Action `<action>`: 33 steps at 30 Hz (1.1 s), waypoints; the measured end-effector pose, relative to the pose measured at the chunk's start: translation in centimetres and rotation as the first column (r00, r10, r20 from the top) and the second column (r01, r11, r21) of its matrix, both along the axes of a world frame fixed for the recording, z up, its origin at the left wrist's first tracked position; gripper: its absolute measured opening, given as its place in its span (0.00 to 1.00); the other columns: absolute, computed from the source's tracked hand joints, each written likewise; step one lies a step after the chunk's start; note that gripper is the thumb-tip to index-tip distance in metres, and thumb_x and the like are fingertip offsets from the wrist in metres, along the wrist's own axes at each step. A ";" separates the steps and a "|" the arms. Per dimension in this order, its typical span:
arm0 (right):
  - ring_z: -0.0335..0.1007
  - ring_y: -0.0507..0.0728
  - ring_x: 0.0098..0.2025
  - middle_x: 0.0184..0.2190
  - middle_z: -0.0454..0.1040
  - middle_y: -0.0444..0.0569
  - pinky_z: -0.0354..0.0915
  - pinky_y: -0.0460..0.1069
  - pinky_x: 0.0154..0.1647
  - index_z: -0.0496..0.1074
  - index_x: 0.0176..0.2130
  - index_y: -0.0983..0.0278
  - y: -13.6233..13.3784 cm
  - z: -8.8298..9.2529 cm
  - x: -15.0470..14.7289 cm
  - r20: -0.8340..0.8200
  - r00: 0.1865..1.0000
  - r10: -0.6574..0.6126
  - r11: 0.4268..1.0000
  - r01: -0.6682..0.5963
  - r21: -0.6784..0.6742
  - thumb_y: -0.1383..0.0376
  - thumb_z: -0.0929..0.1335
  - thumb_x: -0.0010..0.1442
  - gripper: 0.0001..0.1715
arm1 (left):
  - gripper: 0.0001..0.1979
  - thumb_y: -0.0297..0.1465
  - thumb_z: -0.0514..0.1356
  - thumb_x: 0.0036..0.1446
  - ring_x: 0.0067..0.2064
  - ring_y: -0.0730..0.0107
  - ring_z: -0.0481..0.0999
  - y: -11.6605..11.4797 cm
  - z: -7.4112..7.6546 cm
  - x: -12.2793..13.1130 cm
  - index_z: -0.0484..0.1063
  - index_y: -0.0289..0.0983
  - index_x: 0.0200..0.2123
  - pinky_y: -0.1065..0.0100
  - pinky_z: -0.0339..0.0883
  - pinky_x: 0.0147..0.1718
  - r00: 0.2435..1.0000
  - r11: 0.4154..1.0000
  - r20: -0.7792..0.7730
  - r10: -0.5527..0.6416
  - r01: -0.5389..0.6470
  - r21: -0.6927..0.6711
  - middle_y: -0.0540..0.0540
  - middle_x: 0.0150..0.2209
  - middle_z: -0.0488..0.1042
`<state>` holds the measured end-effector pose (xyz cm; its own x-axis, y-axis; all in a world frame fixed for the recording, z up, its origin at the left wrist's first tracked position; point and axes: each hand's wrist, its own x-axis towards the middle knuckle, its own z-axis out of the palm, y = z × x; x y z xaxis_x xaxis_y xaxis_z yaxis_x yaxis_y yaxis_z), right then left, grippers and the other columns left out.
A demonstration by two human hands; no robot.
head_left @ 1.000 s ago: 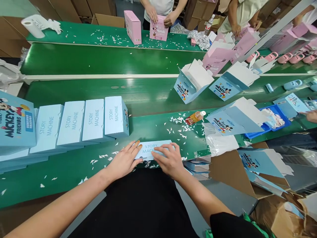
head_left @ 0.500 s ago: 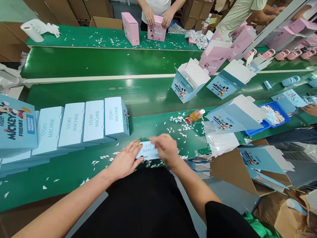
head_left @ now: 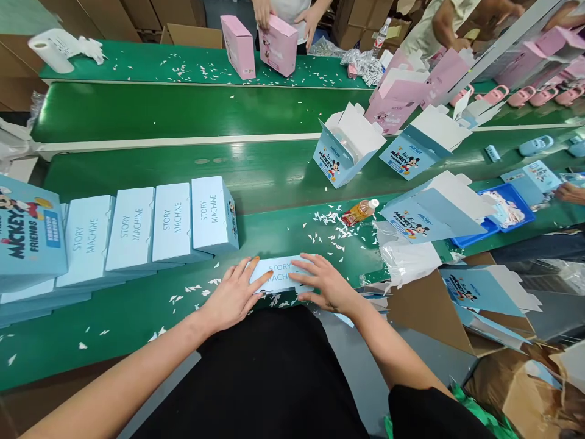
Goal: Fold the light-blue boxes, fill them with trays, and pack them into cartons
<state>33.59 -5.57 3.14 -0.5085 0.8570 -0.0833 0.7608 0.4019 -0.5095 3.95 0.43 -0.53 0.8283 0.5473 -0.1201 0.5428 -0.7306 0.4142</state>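
A blue STORY MACHINE box [head_left: 281, 266] is lying on the green table [head_left: 274, 228], to the left of the drink bottle [head_left: 360, 212] and nearer the person. The left hand [head_left: 232, 296] is resting on the box's left end with its fingers spread, covering that end. The right hand [head_left: 329, 283] is spreading its fingers over the other end, partly hiding the printed words; whether its fingertips are pressing or only touching, one cannot tell. The box's underside is lying out of sight.

Well to the left of the bottle, closed blue boxes [head_left: 171, 219] are standing in a row, the leftmost partly hidden by a Mickey box [head_left: 30, 228] that the view's edge is cutting off. Just right of the bottle, an open blue box [head_left: 414, 219] is covering part of a blue tray [head_left: 525, 218], whose contents are hard to make out. Farther right of the bottle, a co-worker's hand [head_left: 571, 192] is showing only in part. Far beyond the bottle and to its left, another person's hand [head_left: 262, 13] is touching a pink box [head_left: 280, 46].
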 end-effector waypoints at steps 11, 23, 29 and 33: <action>0.60 0.61 0.65 0.57 0.74 0.53 0.53 0.65 0.65 0.69 0.58 0.61 -1.3 -3.7 1.8 0.034 0.993 0.113 0.971 -0.117 0.210 0.68 0.61 0.70 0.19 | 0.29 0.34 0.50 0.66 0.69 0.41 0.50 0.3 -1.4 -0.5 0.50 0.51 0.69 0.40 0.52 0.62 0.998 0.998 0.004 -0.067 0.067 0.012 0.39 0.71 0.46; 0.67 0.59 0.50 0.46 0.76 0.51 0.60 0.56 0.52 0.71 0.49 0.60 -1.1 -2.2 1.4 -0.088 0.983 -0.163 0.967 0.176 0.182 0.61 0.65 0.68 0.12 | 0.29 0.34 0.50 0.65 0.69 0.38 0.50 -0.3 -1.3 -0.2 0.53 0.50 0.68 0.39 0.53 0.60 0.997 0.996 -0.051 -0.054 0.057 0.064 0.36 0.71 0.47; 0.65 0.59 0.48 0.46 0.74 0.52 0.57 0.56 0.50 0.73 0.46 0.61 -2.0 -2.6 0.2 0.073 0.992 -0.106 0.985 0.094 0.148 0.58 0.67 0.67 0.12 | 0.30 0.34 0.51 0.65 0.70 0.40 0.48 -0.3 -1.5 -0.3 0.52 0.51 0.68 0.41 0.54 0.61 0.999 0.998 -0.025 -0.037 0.038 0.047 0.39 0.71 0.47; 0.61 0.61 0.56 0.54 0.71 0.52 0.57 0.57 0.54 0.73 0.51 0.57 -1.8 -3.2 1.3 0.045 0.998 -0.049 0.990 0.042 0.135 0.60 0.66 0.68 0.13 | 0.29 0.34 0.51 0.65 0.70 0.40 0.48 -0.2 -1.3 -0.2 0.52 0.51 0.69 0.39 0.53 0.61 0.997 0.997 -0.049 -0.053 0.056 0.062 0.39 0.71 0.48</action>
<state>34.90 -7.35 -0.04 -0.4669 0.8842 0.0104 0.8021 0.4284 -0.4161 3.76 0.21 -1.86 0.8511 0.5096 -0.1263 0.5197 -0.7834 0.3409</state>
